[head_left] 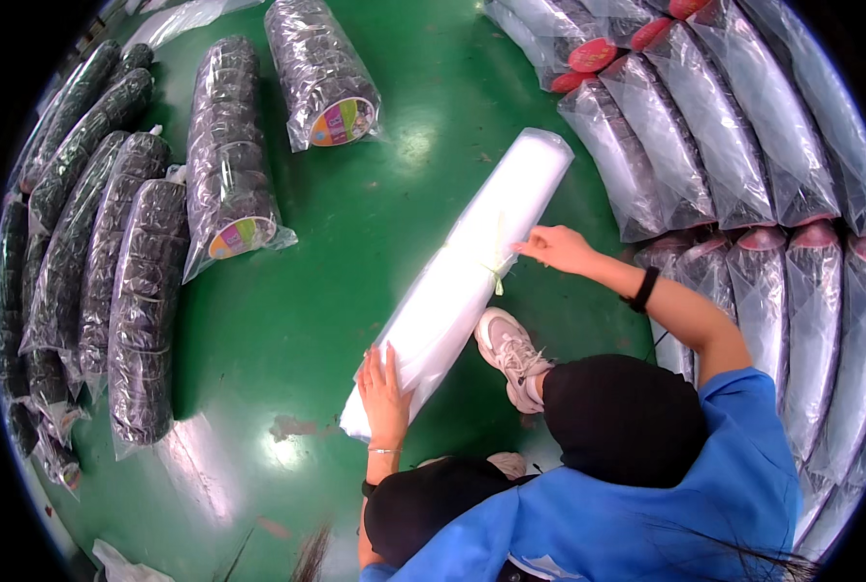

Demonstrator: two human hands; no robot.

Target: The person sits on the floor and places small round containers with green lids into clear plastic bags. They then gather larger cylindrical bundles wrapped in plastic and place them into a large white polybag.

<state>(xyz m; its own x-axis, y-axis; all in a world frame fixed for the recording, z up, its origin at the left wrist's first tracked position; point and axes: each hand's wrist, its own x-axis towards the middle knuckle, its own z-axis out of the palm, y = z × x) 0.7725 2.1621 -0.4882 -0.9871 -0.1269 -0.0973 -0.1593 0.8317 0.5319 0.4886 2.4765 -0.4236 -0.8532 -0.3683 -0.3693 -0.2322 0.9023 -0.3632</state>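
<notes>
A long bundle of clear and white plastic film (pixel 440 313) lies slantwise on the green floor in front of me, tied round its middle with a pale yellow-green string (pixel 492 268). My left hand (pixel 385 393) rests with spread fingers on the bundle's near lower end. Beside the tie, at the bundle's right edge, is my right hand (pixel 553 247), its thumb and fingers bent together. Whether it pinches the string or a bit of the film cannot be made out.
Plastic-wrapped dark rolls (pixel 145 313) lie stacked at left. Two more wrapped rolls with coloured round labels, one (pixel 229 145) nearer and one (pixel 316 65) farther, lie on the floor (pixel 316 305). Rows of wrapped rolls (pixel 716 131) with red ends line the right. My shoe (pixel 509 349) is beside the bundle.
</notes>
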